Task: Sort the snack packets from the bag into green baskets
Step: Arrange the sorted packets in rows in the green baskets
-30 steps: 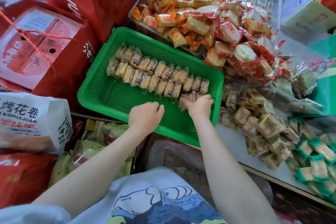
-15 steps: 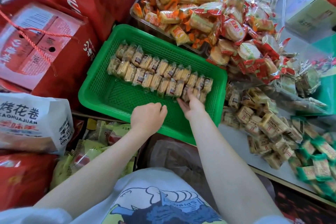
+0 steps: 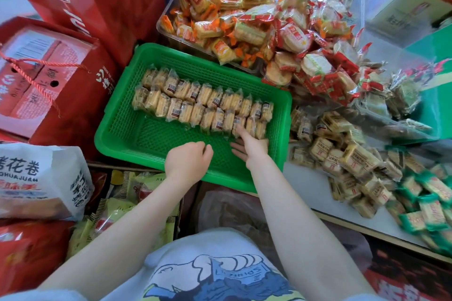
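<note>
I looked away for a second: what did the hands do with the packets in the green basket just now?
The right hand uncurled from over the last packets at the right end of the near row, and its straight fingers now press against them. The left hand stayed loosely curled, holding nothing, over the near part of the green basket. The far row did not move.

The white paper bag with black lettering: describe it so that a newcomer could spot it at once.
Start at the green basket in the middle, then look left and toward the person. There, below the red cartons, lies the white paper bag. It alone is white with large black characters; its neighbours are red or yellow.
</note>
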Demonstrator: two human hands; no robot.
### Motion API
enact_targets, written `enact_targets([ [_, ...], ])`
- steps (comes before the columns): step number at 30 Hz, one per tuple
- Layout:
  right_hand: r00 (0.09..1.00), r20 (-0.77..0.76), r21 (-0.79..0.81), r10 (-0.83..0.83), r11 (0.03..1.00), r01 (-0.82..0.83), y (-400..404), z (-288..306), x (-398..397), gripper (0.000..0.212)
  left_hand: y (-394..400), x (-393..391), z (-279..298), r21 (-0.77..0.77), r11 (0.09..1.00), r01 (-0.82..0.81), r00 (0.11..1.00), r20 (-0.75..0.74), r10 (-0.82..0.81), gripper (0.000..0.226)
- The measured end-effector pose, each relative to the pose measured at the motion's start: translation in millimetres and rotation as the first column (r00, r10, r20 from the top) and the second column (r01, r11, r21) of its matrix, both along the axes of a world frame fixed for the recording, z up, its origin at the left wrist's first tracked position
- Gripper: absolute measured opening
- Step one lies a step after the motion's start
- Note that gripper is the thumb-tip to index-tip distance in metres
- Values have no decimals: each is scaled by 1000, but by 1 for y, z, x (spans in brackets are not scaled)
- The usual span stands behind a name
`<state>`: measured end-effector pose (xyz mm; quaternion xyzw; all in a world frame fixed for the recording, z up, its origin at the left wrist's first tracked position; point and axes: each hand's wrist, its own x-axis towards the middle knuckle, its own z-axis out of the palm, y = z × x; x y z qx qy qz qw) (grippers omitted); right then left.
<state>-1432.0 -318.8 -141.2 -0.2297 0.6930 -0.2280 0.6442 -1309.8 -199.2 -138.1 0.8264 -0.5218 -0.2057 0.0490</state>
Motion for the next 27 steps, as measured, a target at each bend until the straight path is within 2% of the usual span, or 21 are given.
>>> enact_targets([
  [3, 996, 63, -26, 63, 998, -62, 14, 24, -23, 111, 1, -2, 4, -7, 999, -33, 999, -3, 33, 46],
  [5, 987, 102, -71, 121, 991, -114, 19, 42, -48, 90, -2, -11, 7, -43, 997, -63, 997, -45, 61, 45],
  [7, 981, 114, -136, 159, 980, -143, 20, 53, -83, 59, -10, -35, 14, -99, 994, -52, 993, -108, 41, 44],
  [9, 988, 115, -181, 105, 980, -83, 19, 60, -127, 30, -21, -72, 24, -130, 991, 11, 982, -185, -35, 43],
  [11, 996, 69, -182, -58, 981, 70, 16, 54, -176, 10, -32, -113, 32, -144, 988, 61, 951, -294, -101, 40],
  [13, 973, -19, -158, -229, 962, 223, 11, 38, -217, 10, -42, -143, 39, -144, 987, 71, 898, -422, -126, 33],
  [14, 954, -80, -164, -288, 948, 273, 9, 30, -238, 13, -49, -159, 41, -120, 990, 76, 844, -521, -128, 29],
  [16, 923, -187, -206, -336, 932, 297, 2, 17, -266, 21, -60, -183, 45, -8, 998, 67, 693, -719, -52, 27],
  [18, 900, -234, -245, -369, 918, 313, -9, 12, -282, 31, -68, -198, 46, 98, 991, 87, 594, -804, 28, 28],
  [23, 923, -80, -203, -377, 912, 355, -50, -6, -284, 24, -82, -207, 44, 179, 980, 85, 589, -803, 96, 28],
  [27, 938, -92, -173, -334, 933, 315, -60, -6, -286, 22, -93, -210, 47, 176, 983, 57, 584, -804, 111, 28],
])
